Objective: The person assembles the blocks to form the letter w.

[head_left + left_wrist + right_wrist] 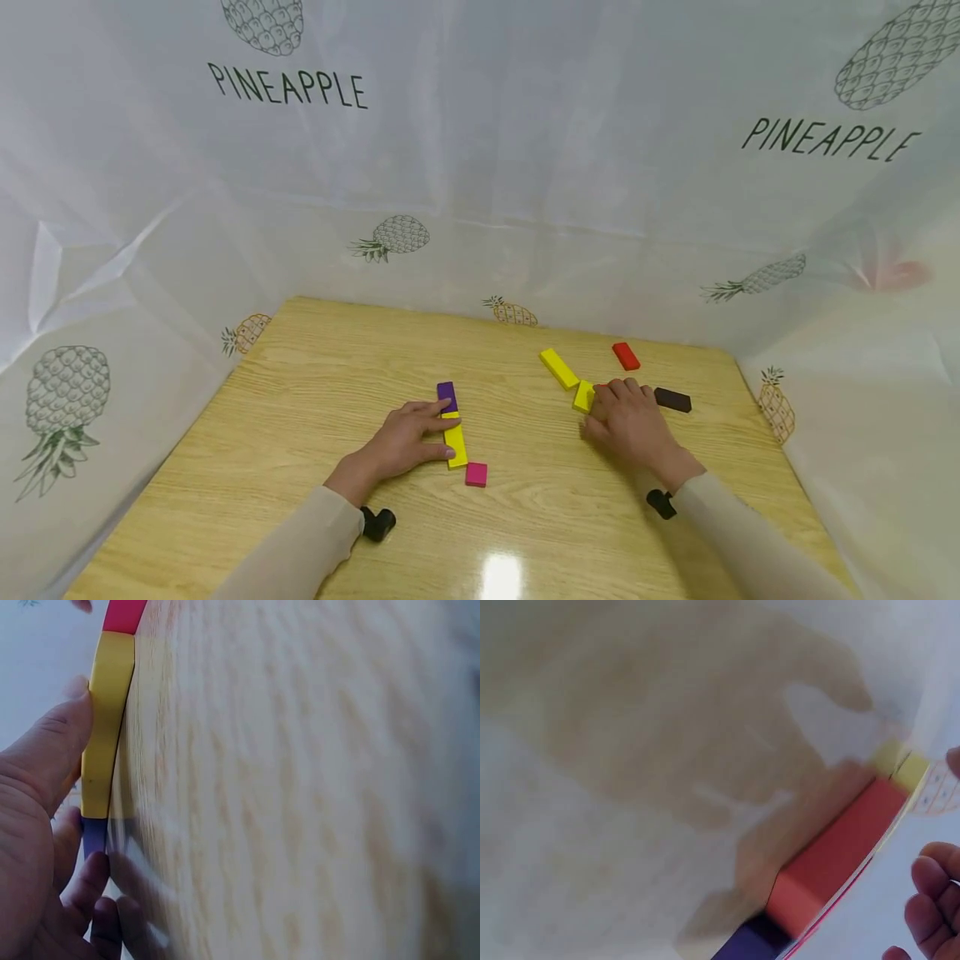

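My left hand [408, 435] lies over a row of a purple block [446, 392] and a yellow block [454, 450]. Its fingers reach across where the two meet, with the thumb resting on the yellow one in the left wrist view. A pink block [476, 475] sits at the row's near end. My right hand [633, 421] hovers, fingers loosely bent, over a red block [840, 851] that is mostly hidden in the head view. The right wrist view shows its fingertips apart from that block. A short yellow piece [583, 397] lies left of these fingers, a dark block [672, 400] to their right.
Another yellow block [559, 368] and a second red block [626, 356] lie farther back on the wooden table [360, 350]. A white curtain [480, 167] printed with pineapples surrounds the table's back and sides. Small black devices [378, 524] are worn at the wrists.
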`<state>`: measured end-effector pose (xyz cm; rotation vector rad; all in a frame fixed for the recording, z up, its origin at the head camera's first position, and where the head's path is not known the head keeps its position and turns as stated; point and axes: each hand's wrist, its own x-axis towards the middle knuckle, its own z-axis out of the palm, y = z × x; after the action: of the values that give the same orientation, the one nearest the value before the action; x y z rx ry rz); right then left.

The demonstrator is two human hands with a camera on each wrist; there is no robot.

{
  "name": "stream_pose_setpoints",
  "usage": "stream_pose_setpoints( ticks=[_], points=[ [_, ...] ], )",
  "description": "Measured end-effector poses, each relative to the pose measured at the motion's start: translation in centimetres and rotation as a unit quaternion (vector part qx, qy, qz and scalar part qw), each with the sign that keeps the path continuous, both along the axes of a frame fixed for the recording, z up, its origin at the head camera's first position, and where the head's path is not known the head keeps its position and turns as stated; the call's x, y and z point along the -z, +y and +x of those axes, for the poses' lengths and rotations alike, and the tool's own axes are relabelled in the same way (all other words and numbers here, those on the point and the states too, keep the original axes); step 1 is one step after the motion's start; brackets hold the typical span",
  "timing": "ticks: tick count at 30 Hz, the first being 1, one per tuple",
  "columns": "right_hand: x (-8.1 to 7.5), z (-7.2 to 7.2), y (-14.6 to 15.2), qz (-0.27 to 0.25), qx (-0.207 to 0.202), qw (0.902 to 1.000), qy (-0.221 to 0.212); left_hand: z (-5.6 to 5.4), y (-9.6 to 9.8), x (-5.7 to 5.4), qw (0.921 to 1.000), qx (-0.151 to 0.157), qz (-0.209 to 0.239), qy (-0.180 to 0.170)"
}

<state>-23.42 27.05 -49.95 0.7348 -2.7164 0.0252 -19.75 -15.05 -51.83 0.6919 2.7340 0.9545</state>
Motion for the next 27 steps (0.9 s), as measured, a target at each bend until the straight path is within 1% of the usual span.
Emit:
stream_pose_setpoints(
  ticks=[2, 5, 11, 15, 21, 27],
  points=[
    [0.0, -0.7, 0.3, 0.01, 0.012, 0.9999, -0.002, 0.0, 0.0, 0.0, 1.0, 0.002, -0.002, 0.0],
    [0.2, -1.7, 0.5, 0.021, 0.024, 0.9993, -0.022, 0.0, 0.0, 0.1, 1.0, 0.002, -0.006, 0.001],
    [0.7, -2.8, 0.6, 0.03, 0.032, 0.9973, -0.058, 0.0, 0.0, 0.3, 1.0, 0.001, -0.003, -0.006],
    [0.8, -3.2, 0.5, 0.031, 0.035, 0.9967, -0.067, 0.0, 0.0, 0.2, 1.0, -0.001, 0.002, -0.006],
    [0.7, -3.4, 0.6, 0.03, 0.034, 0.9957, -0.081, 0.0, 0.0, 0.3, 1.0, -0.004, -0.002, -0.002],
    [0.6, -3.6, 0.7, 0.019, 0.032, 0.9951, -0.091, 0.2, 0.0, -0.1, 0.9999, -0.005, 0.002, -0.009]
  ],
)
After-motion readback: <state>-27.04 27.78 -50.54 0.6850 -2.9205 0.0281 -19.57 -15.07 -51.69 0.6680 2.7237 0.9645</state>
